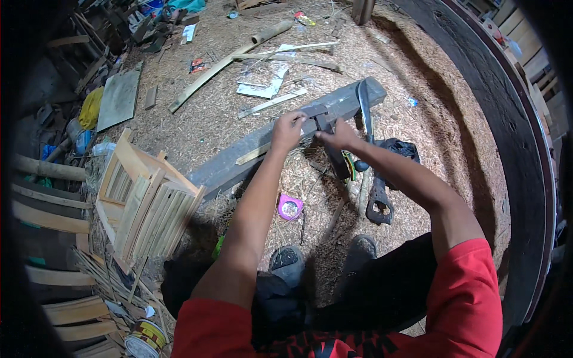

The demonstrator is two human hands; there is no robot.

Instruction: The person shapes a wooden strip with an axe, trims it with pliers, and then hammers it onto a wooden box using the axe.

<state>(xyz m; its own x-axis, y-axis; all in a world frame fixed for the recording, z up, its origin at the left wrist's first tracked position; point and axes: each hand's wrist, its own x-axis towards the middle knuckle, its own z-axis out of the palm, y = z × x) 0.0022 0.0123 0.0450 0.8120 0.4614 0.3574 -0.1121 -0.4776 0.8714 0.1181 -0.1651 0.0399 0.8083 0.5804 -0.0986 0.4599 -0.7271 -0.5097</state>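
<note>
A thick grey wooden beam [230, 156] lies slantwise on the ground in front of me. Over it is a dark, angled wooden piece [336, 156], its short arm reaching left and its long part slanting down toward me. My left hand [287, 130] is closed, fingertips pinching the left end of the short arm. Closed round the upper part of the long arm is my right hand [339, 135]. A pale wooden strip with a pointed end [253, 154] rests along the beam beneath my left hand. Just past my right hand, a machete [364, 107] leans across the beam.
A pink tape measure [290, 207] lies near my shoes. Right of it are a dark saw-like tool [379, 203] and a black plastic bag [401, 148]. A pale wooden frame with slats [152, 203] stands at left, above a yellow bucket [145, 339]. Wood scraps [209, 80] litter the shavings.
</note>
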